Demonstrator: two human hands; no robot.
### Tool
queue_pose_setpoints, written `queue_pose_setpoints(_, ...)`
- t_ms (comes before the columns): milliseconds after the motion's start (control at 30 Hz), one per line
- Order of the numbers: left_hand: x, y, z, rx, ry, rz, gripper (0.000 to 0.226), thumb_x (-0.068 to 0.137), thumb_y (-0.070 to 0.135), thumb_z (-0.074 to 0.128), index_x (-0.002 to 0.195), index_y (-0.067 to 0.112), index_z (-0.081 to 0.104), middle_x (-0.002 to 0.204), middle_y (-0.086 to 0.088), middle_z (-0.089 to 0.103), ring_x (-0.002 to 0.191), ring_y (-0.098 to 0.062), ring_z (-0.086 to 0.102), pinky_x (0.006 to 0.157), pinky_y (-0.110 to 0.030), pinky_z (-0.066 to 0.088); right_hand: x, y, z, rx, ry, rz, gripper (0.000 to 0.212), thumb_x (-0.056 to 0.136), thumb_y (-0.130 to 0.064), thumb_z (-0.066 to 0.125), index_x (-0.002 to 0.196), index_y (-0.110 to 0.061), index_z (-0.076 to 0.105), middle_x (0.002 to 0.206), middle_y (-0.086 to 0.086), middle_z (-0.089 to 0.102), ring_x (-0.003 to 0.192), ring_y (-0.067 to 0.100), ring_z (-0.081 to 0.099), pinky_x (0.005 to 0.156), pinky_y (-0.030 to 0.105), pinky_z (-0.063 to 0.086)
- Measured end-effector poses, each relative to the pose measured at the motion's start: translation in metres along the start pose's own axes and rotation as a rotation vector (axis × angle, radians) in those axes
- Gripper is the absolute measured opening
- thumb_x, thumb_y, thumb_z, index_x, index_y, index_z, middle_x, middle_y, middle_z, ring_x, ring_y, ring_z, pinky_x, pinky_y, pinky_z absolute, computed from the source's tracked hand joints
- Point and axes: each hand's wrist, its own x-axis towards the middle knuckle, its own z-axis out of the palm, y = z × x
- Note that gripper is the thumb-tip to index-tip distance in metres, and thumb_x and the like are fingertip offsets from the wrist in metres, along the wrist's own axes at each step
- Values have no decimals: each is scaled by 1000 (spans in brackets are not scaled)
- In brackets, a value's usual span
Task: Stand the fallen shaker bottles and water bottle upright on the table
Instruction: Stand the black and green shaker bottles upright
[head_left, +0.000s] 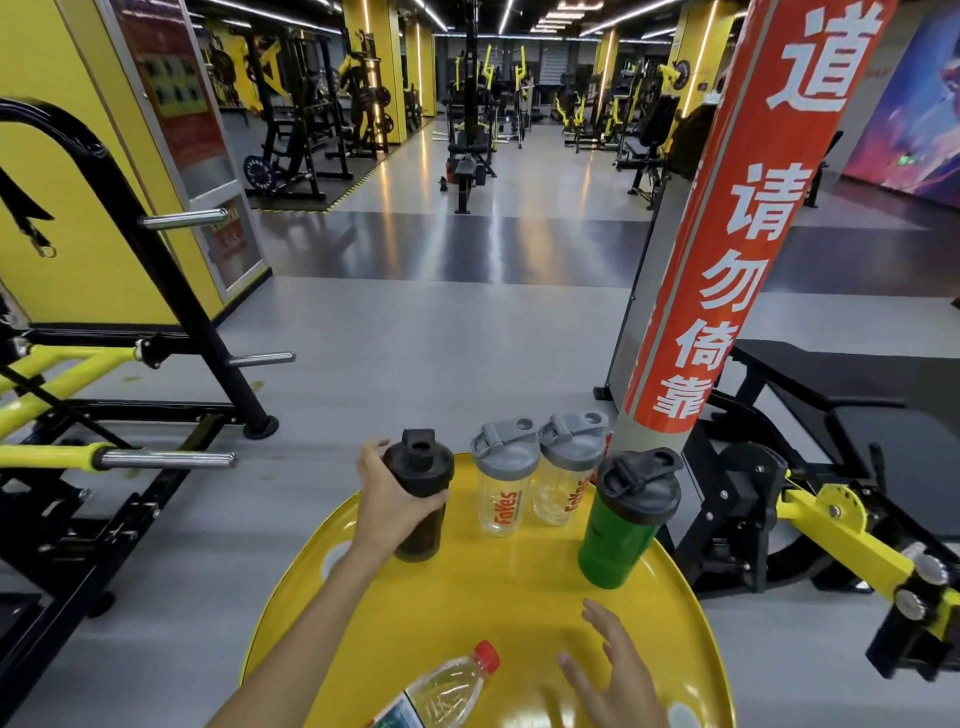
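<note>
Gym floor with weight racks; in the foreground, a round yellow metal table (483, 587) beside a red-bannered pillar (727, 249). The left hand (387, 506) wraps the dark translucent shaker bottle (421, 493) at far left, apparently steadying it upright. Two clear grey-lidded shaker bottles (506, 475) and a green black-lidded shaker bottle (626, 519) stand upright to its right. The right hand (613, 670), fingers spread and holding nothing, hovers just right of the clear red-capped water bottle (447, 691), lying on its side at the near edge, probably the next thing to raise.
</note>
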Motion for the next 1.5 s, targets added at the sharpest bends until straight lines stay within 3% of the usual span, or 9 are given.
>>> queue_pose_setpoints(133,-8,8,28,-23,107,-33,114,49,26,100,140,18,32,132,-6,31,107,-14,42,95,-26,40,3,-3,5,-36,2,-50,76,56,-94,48,122,-61,32,128,-21,52,118,-24,39,90,11,36)
queue_pose_setpoints(300,-29,5,56,-78,239,-49,115,52,32,97,144,11,32,124,-3,26,102,-10,35,91,-24,41,6,-5,9,-42,-11,-47,82,60,-92,46,127,-44,41,132,-14,53,120,-21,38,91,1,33)
queue_pose_setpoints(500,-50,-6,69,-45,226,-19,107,75,21,87,154,12,15,141,-8,22,126,-28,37,100,-25,40,8,-1,16,-66,-49,-60,76,71,-78,56,132,-36,40,132,-14,52,122,-21,37,92,-2,30)
queue_pose_setpoints(667,-40,-16,38,-16,27,-86,108,76,16,86,156,20,14,153,-4,27,139,-20,32,104,-28,37,12,3,21,-108,-105,-51,60,84,-25,75,134,-31,43,133,-6,53,120,-15,43,91,-2,28)
queue_pose_setpoints(767,-21,-17,15,-26,-163,-100,116,70,13,90,157,18,15,144,10,39,132,-8,39,100,-24,41,14,3,24,-124,-125,-53,58,85,-23,73,136,-25,44,134,-4,52,121,2,47,91,-3,27)
queue_pose_setpoints(867,-6,-20,4,21,-253,-153,121,53,31,97,152,24,27,145,7,46,133,-18,45,103,-38,46,16,0,27,-141,-141,-76,58,86,-22,73,136,-23,45,135,-4,52,122,6,47,91,-4,26)
queue_pose_setpoints(1033,-13,-26,17,229,-84,-148,104,35,73,83,122,26,52,119,6,59,117,-22,49,96,-44,48,16,-5,28,-142,-143,-102,57,85,-18,73,132,-30,43,133,-4,53,121,7,48,91,0,29)
queue_pose_setpoints(1267,-33,-12,34,257,151,-163,105,45,65,89,124,9,50,117,-4,51,116,-26,45,97,-44,45,10,-2,26,-158,-154,-113,55,87,-22,71,133,-33,41,134,-7,51,122,6,48,92,-1,29)
queue_pose_setpoints(1500,-38,-9,37,111,139,-232,117,45,66,89,134,8,42,127,-7,44,122,-28,44,94,-43,48,3,-1,21,-152,-144,-106,55,89,-25,69,135,-33,41,136,-8,49,124,5,46,95,11,32)
